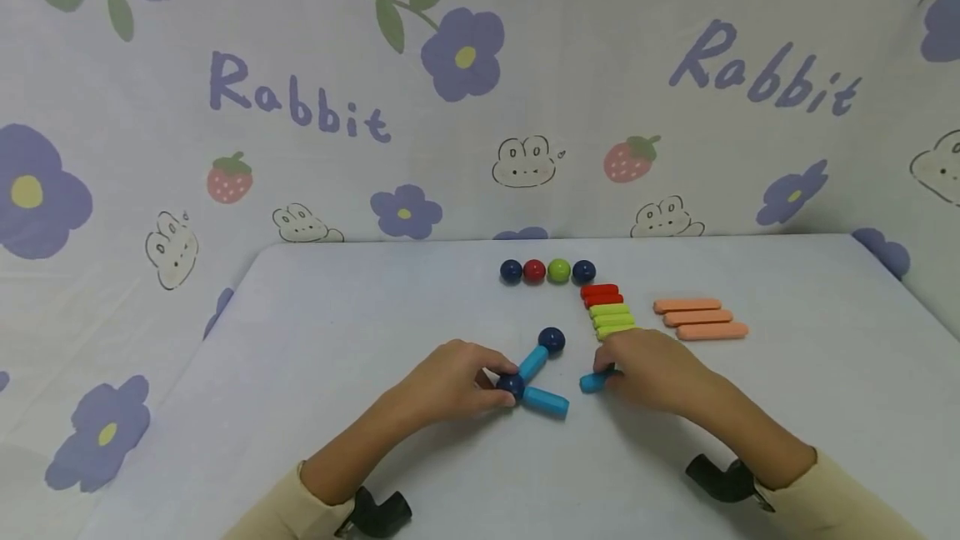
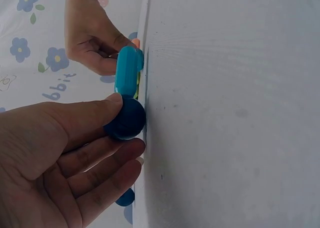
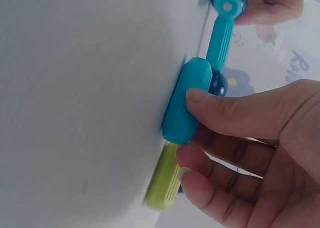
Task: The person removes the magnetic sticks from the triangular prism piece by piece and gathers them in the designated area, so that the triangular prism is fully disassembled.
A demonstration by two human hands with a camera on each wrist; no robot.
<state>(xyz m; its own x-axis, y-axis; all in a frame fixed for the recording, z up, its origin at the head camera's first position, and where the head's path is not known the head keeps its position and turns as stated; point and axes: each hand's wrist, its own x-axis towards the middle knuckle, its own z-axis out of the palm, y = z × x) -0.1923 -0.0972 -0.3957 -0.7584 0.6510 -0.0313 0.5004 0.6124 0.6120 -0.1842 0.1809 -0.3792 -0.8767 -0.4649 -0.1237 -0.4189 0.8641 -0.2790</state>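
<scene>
My left hand pinches a dark blue ball between thumb and fingers. Two light blue rods join this ball in a V: the upper rod ends in a second dark blue ball, while the lower rod points right with a free end. In the left wrist view the gripped ball sits low at the tabletop. A separate blue rod is pinched by my right hand, just right of the joined pieces. The right wrist view shows the thumb lying along that rod.
Behind my hands, a row of balls in dark blue, red and green lies on the white table. Red rods and lime rods line up beyond my right hand. Three orange rods lie farther right. A patterned cloth hangs behind.
</scene>
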